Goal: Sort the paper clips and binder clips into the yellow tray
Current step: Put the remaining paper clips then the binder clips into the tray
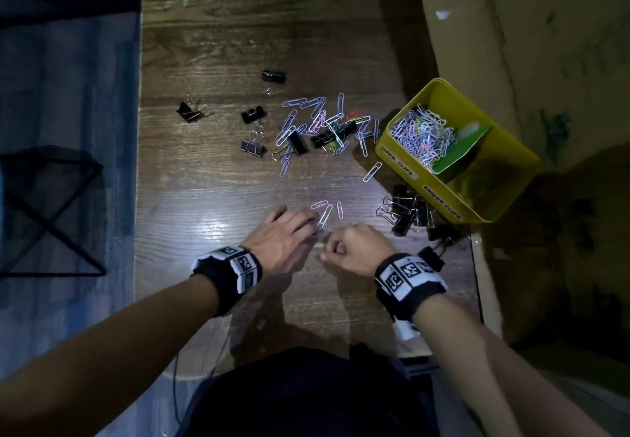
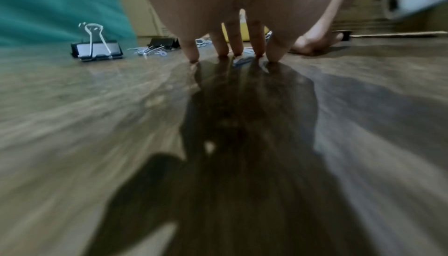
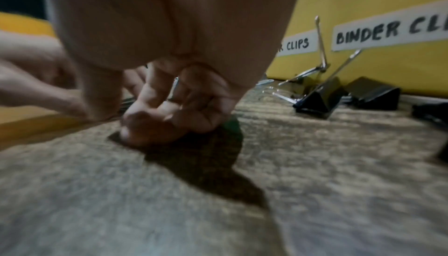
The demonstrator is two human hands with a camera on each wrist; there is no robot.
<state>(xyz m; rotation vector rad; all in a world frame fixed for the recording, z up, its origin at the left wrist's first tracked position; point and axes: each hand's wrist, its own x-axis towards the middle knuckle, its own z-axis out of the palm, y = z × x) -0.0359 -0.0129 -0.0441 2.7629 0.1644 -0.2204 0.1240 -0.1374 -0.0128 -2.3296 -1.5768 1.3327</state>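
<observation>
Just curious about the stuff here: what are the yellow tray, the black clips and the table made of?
Tray: glossy, probably plastic or painted metal. Black clips: dark bodies with shiny wire handles, likely metal. Table: wood grain with a sheen, perhaps laminate.

Counts, head view. Tray point(image 1: 446, 194): 1, two compartments. Loose binder clips point(image 1: 254, 147) beyond the grips: 7. Binder clips point(image 1: 407, 211) heaped beside the tray: too tangled to count. Paper clips point(image 1: 325, 210) just beyond the grips: 3. Central paper clips point(image 1: 306, 119): dozens, uncountable.
</observation>
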